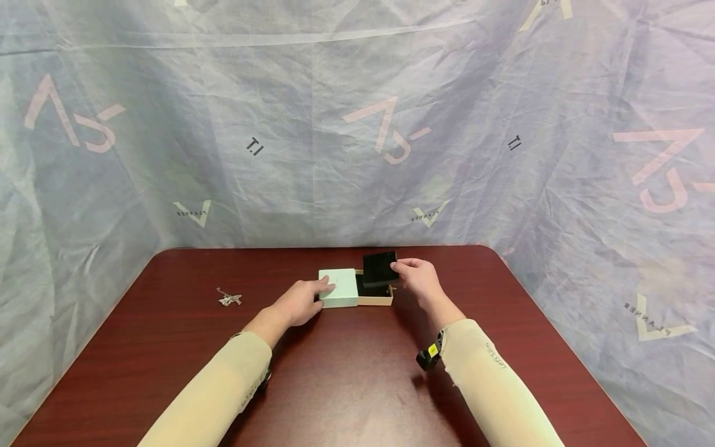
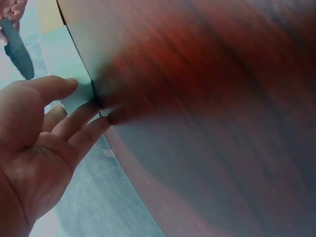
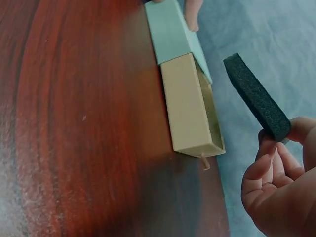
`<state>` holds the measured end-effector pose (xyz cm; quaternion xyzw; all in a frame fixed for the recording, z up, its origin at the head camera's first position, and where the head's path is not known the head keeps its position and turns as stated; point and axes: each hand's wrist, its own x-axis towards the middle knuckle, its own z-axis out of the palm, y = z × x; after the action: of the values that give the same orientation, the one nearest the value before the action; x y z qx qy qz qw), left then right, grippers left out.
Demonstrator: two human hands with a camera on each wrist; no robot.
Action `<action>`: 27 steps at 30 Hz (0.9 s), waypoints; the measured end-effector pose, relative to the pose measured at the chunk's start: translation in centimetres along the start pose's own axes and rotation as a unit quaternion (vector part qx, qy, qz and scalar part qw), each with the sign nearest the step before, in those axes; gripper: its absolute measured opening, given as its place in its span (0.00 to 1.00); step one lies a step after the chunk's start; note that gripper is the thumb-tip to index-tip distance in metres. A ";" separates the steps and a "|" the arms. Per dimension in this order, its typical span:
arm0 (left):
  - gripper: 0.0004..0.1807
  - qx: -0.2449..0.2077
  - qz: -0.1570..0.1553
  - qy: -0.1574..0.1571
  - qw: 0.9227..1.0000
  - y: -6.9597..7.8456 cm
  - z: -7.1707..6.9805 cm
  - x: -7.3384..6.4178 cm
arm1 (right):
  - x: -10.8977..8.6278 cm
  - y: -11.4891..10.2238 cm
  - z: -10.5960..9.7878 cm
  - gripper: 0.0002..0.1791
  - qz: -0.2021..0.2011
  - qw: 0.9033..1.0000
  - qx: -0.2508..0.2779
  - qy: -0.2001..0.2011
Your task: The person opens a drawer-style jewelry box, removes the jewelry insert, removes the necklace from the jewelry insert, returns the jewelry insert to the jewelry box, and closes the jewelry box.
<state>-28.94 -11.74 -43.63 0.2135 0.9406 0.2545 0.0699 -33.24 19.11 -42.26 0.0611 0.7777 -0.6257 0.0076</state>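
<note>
A small mint-green box sleeve (image 1: 339,293) lies toward the far edge of the table. Its cream drawer (image 3: 185,108) is slid partway out to the right, and a short ribbon pull (image 3: 205,162) sticks out of the drawer's end. My left hand (image 1: 300,302) holds the sleeve at its left end, thumb and fingers on different faces. Above the drawer, my right hand (image 1: 422,280) pinches a black foam pad (image 1: 380,269) by one edge between thumb and fingers. The pad hangs tilted and covers part of the drawer's dark inside in the head view.
A silvery chain or piece of jewellery (image 1: 229,298) lies in a small heap left of my left hand. The reddish-brown table (image 1: 346,372) meets a grey printed cloth (image 1: 313,124) at the back and sides.
</note>
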 end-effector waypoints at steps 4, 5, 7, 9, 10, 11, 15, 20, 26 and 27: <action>0.31 -0.003 -0.002 0.002 1.000 -0.1 0.1 0.0 | 0.3 0.8 0.3 0.19 -0.012 0.999 -0.035 0.010; 0.31 -0.005 -0.003 0.002 1.000 -0.1 0.1 0.0 | 0.3 0.9 0.4 0.19 -0.014 0.999 -0.043 0.013; 0.30 -0.005 -0.001 0.005 1.000 -0.2 0.1 0.0 | 0.3 1.1 0.6 0.17 -0.020 0.998 -0.055 0.018; 0.30 -0.005 0.000 0.008 1.000 -0.3 0.2 0.0 | 0.2 1.2 0.7 0.15 -0.024 0.998 -0.062 0.021; 0.30 -0.005 0.001 0.009 1.000 -0.3 0.2 0.0 | 0.1 1.2 0.8 0.14 -0.025 0.997 -0.064 0.022; 0.30 -0.005 0.001 0.010 1.000 -0.3 0.2 0.0 | 0.0 1.1 0.9 0.14 -0.027 0.997 -0.066 0.021; 0.30 -0.005 0.000 0.011 1.000 -0.3 0.2 0.0 | -0.2 1.0 1.3 0.13 -0.031 0.997 -0.073 0.020; 0.30 -0.002 0.004 0.014 1.000 -0.3 0.3 0.0 | -0.2 1.0 1.9 0.13 -0.035 0.995 -0.088 0.023; 0.30 0.006 0.010 0.016 1.000 -0.2 0.3 0.1 | -0.2 1.0 2.1 0.13 -0.023 0.993 -0.118 0.017; 0.30 0.005 0.009 0.016 1.000 -0.1 0.3 0.1 | -0.2 1.0 2.1 0.13 -0.021 0.992 -0.123 0.015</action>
<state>-28.98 -11.69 -43.97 0.2188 0.9409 0.2534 0.0518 -33.05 17.27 -43.66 0.0526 0.8496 -0.5247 -0.0094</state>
